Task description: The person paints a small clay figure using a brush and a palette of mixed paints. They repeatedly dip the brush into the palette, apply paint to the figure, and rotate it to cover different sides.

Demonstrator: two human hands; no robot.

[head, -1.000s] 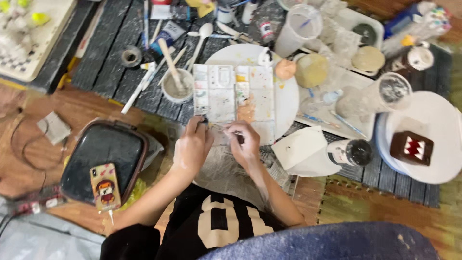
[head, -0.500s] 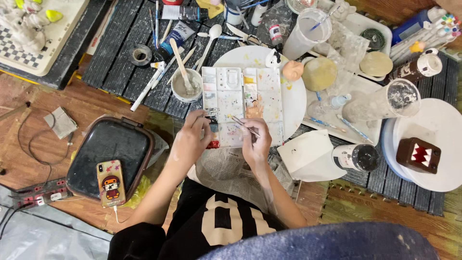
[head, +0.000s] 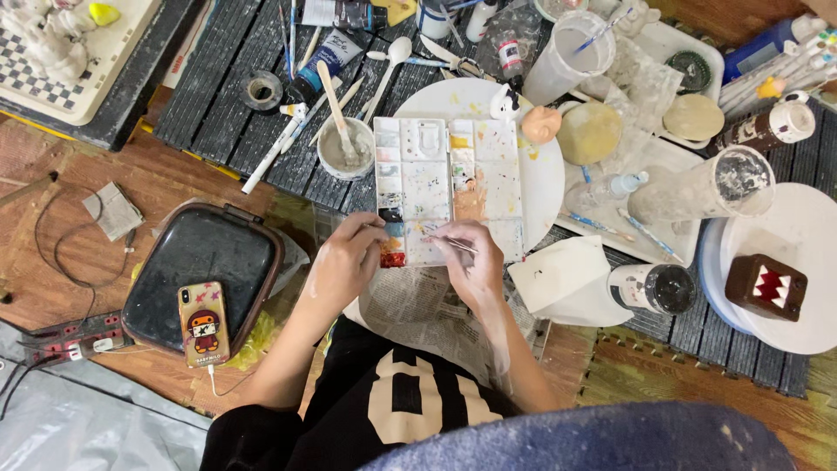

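Fingers [head: 453, 249] of the right hand [head: 466, 262] pinch a thin brush [head: 449, 243]; its tip is too small to see. Left hand [head: 344, 262] fingers curl over the paint tray [head: 446, 187] edge, hiding its corner.

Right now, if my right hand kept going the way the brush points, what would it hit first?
The right hand aims its thin brush leftward over the paint palette; it would probably meet the left hand fingertips first, though height is unclear.

Left hand [head: 344, 262] covers palette [head: 449, 187] lower-left corner; grip there can't be told. Right hand [head: 466, 262] hides the brush [head: 452, 244] handle; bristle tip too small to read. Checkered board [head: 52, 61] cut off at 10 o'clock, white plate [head: 806, 235] at 3 o'clock.
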